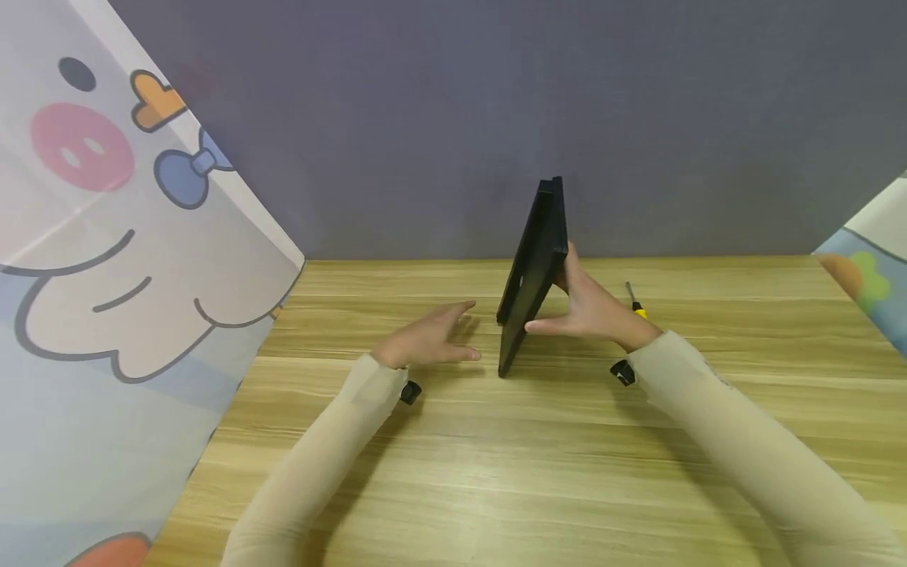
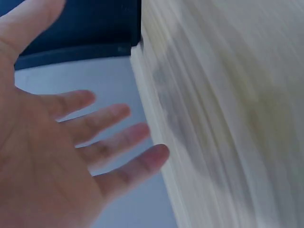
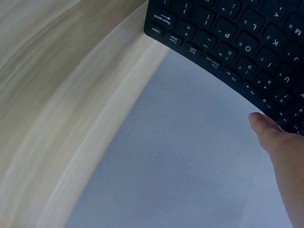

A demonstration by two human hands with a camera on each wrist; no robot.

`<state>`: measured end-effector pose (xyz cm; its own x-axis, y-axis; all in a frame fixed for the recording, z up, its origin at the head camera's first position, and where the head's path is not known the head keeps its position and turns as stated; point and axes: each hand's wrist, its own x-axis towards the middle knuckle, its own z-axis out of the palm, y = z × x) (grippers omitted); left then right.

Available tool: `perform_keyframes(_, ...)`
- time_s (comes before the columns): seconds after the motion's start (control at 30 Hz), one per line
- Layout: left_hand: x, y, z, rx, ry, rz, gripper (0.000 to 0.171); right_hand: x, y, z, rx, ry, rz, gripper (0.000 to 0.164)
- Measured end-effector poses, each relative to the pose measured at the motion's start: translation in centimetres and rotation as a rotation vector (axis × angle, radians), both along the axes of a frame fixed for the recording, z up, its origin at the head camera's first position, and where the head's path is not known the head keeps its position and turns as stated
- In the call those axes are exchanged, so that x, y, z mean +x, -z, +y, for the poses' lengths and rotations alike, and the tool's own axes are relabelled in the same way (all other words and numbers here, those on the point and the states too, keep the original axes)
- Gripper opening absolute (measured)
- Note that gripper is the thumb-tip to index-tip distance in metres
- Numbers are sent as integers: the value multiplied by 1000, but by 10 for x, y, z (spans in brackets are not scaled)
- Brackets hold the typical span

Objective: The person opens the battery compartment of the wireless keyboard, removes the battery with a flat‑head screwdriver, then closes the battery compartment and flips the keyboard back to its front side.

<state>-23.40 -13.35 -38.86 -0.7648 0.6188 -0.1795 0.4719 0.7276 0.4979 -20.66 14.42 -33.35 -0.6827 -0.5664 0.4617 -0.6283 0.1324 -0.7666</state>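
Observation:
A black keyboard (image 1: pixel 534 276) stands on its edge, tilted, over the middle of the wooden table in the head view. My right hand (image 1: pixel 588 307) holds it from the right, the thumb spread from the fingers; some of the fingers are hidden behind it. The right wrist view shows the keys of the keyboard (image 3: pixel 237 42), with part of my right hand (image 3: pixel 282 152) at its edge. To the left, my left hand (image 1: pixel 425 335) is apart from the keyboard with fingers extended. In the left wrist view, the palm of my left hand (image 2: pixel 52 142) is bare beneath the dark keyboard (image 2: pixel 95 28).
A small screwdriver (image 1: pixel 639 310) with a yellow and black handle lies on the table (image 1: pixel 453 472) behind my right wrist. A grey wall (image 1: pixel 425 126) rises at the table's far edge. A cartoon-printed sheet (image 1: pixel 106 260) hangs along the left side.

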Motion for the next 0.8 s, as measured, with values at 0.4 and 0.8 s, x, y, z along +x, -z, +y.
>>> perform_keyframes(0.4,-4,2,26,35,48,13,131,-2,3,5,-18,-29,88,137)
perform_keyframes(0.8,-9,8,41,8,38,-50,135,4,-10,11,27,29,63,121)
